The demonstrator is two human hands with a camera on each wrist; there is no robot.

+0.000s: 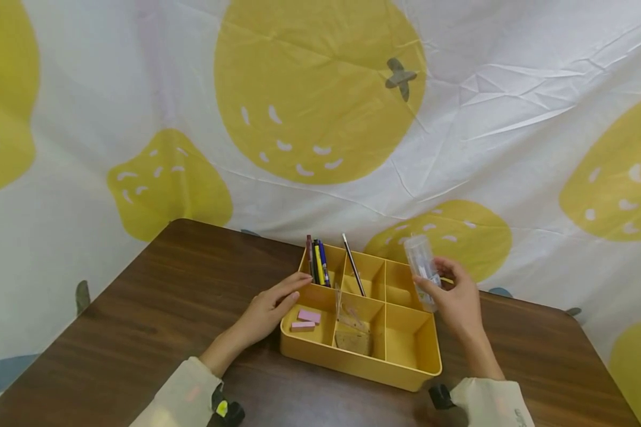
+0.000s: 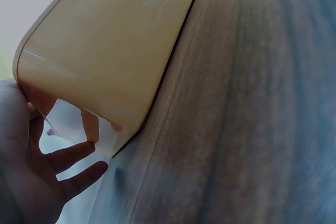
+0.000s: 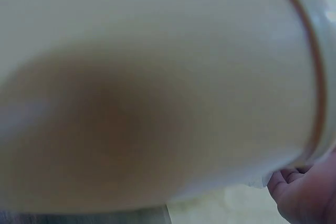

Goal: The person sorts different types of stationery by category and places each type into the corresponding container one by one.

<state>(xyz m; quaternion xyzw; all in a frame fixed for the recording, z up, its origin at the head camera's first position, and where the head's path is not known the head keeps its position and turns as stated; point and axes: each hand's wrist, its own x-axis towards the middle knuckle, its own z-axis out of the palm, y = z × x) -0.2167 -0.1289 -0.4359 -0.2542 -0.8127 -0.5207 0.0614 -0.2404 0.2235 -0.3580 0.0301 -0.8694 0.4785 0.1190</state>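
Note:
In the head view, a yellow compartment organizer box stands on the table. My left hand rests on its left rim; in the left wrist view, the fingers lie spread and fairly straight beside the outer wall. With thumb and fingers, my right hand holds a clear plastic container, tilted above the back right compartment. What it contains is too small to tell. In the right wrist view, the box wall fills most of the picture, and only part of the hand shows at lower right.
Several pens stand in the back left compartment, and a pencil leans in the back middle one. Two pink blocks lie front left. The front middle compartment holds clear plastic. A fruit-print cloth hangs behind the wooden table.

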